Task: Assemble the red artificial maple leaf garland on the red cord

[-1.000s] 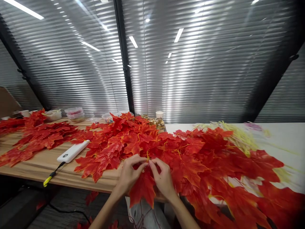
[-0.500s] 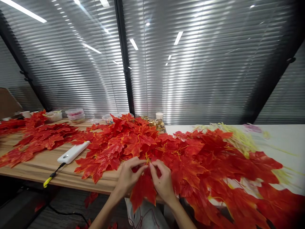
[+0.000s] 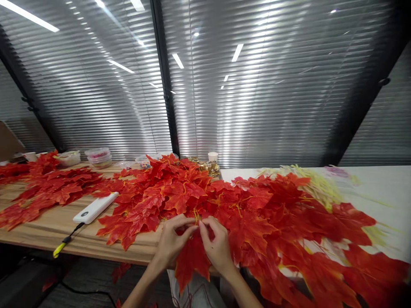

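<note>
Thumb and forefinger of my left hand [image 3: 173, 239] are pinched at the top of a red artificial maple leaf [image 3: 192, 263], which hangs over the table's front edge. Right beside them, the fingertips of my right hand [image 3: 215, 244] are closed in a pinch too; whatever lies between them is too small to make out. A yellow stem [image 3: 196, 213] pokes up just above both sets of fingertips. Below, loose dark red thread [image 3: 189, 296] lies over my lap. A thick heap of red maple leaves [image 3: 176, 188] surrounds the hands on the table.
To the left, a white power bank [image 3: 95, 208] with a black and yellow cable lies on the wooden table [image 3: 135, 248]. Plastic tubs [image 3: 98, 157], a paper cup [image 3: 212, 157] and gold foil [image 3: 210, 167] stand behind. Yellow shredded strips [image 3: 316, 188] lie at the right.
The view has shifted slightly, so most things sit a little further left. Both hands stay pinched close together above the hanging leaf, their fingertips slightly nearer each other.
</note>
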The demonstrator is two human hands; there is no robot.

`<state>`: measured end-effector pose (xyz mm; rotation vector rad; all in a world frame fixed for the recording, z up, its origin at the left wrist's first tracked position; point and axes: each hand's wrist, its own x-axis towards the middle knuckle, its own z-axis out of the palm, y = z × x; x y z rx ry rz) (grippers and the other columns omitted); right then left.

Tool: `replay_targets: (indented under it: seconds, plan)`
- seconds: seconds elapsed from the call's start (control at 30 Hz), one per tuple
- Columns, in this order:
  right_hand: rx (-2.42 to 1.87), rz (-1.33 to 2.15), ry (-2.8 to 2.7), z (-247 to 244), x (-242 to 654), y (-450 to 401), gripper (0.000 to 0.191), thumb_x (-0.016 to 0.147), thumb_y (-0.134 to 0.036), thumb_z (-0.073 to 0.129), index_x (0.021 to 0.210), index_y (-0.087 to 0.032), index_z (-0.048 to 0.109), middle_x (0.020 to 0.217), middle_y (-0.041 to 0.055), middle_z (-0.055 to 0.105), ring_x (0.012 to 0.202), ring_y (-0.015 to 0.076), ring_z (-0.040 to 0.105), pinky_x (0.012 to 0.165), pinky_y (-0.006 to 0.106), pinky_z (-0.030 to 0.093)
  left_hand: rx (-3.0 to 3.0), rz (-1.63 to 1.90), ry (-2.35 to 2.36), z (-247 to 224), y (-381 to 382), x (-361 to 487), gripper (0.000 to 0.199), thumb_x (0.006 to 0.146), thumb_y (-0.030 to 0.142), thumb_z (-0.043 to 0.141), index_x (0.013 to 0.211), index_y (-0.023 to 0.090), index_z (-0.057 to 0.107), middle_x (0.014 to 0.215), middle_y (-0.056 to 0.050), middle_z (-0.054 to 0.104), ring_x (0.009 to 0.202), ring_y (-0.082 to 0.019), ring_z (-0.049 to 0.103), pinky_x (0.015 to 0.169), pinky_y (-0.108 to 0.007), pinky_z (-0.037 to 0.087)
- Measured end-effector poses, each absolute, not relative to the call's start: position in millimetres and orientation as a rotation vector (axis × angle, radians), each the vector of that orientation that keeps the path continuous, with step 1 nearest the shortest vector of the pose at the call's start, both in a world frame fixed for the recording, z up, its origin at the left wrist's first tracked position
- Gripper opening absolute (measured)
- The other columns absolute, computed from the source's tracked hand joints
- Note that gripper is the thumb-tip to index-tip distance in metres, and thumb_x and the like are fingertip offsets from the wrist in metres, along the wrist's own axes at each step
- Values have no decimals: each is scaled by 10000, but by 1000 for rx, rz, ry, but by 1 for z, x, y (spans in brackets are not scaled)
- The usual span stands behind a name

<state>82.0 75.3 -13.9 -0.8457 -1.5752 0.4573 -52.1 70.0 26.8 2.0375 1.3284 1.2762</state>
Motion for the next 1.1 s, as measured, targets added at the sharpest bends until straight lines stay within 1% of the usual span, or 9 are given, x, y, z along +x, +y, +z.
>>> replay_targets:
  seconds: [0.17, 0.4, 0.63, 0.83, 1.1]
  plan:
    - [-854, 409, -1577, -12, 82, 75, 220, 895, -220, 394, 711, -153, 492, 659, 24, 504, 625, 131, 456, 598, 240, 348, 2029, 1267, 1374, 25, 70, -53, 139, 741, 238, 607, 779, 145, 703, 630, -32, 626, 570, -135, 571, 524, -214, 449]
    - [-838, 436, -1590, -12, 82, 74, 217, 895, -216, 391, 724, -156, 510, 678, 31, 527, 648, 140, 474, 613, 249, 360, 2031, 1273, 1361, 23, 73, -54, 126, 736, 201, 600, 802, 146, 694, 650, -35, 655, 577, -137, 597, 527, -212, 463]
    - [-801, 463, -1635, -8, 83, 73, 203, 889, -207, 390, 762, -158, 541, 725, 42, 568, 700, 151, 514, 669, 262, 388, 2159, 1179, 1294, 27, 75, -56, 127, 729, 169, 586, 815, 158, 678, 705, -42, 683, 618, -143, 611, 613, -243, 493]
    - [-824, 453, -1647, -12, 83, 74, 182, 887, -189, 391, 779, -157, 534, 746, 41, 574, 715, 153, 514, 683, 267, 380, 2044, 1207, 1293, 22, 76, -55, 150, 743, 189, 579, 846, 136, 675, 724, -58, 685, 626, -145, 621, 608, -246, 507]
    - [-865, 449, -1641, -13, 82, 75, 189, 886, -191, 386, 760, -158, 524, 726, 36, 562, 692, 147, 508, 664, 257, 378, 1985, 1231, 1307, 24, 71, -54, 170, 739, 228, 605, 858, 144, 693, 716, -56, 683, 618, -145, 611, 580, -242, 508]
